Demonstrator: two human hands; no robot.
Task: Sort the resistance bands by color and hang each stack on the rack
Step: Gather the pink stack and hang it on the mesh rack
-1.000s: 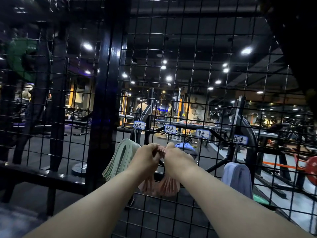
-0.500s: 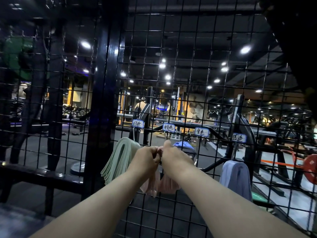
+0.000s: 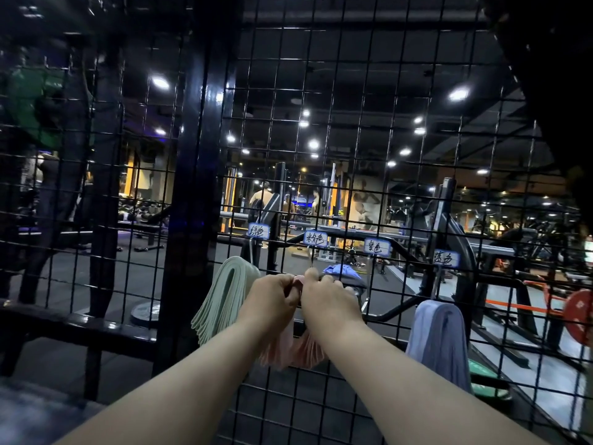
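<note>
Little has moved in the last second: my left hand and right hand still pinch the top fold of the pink bands, just under the hook on the rack. My fingers hide whether the fold is seated. Green bands and blue bands already hang, so I judge pink nearly done.

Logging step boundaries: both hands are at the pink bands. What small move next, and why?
Probably seat the pink stack on its hook, then release: left hand and right hand pinch its top below the pink label, while the green stack hangs unheld.
</note>
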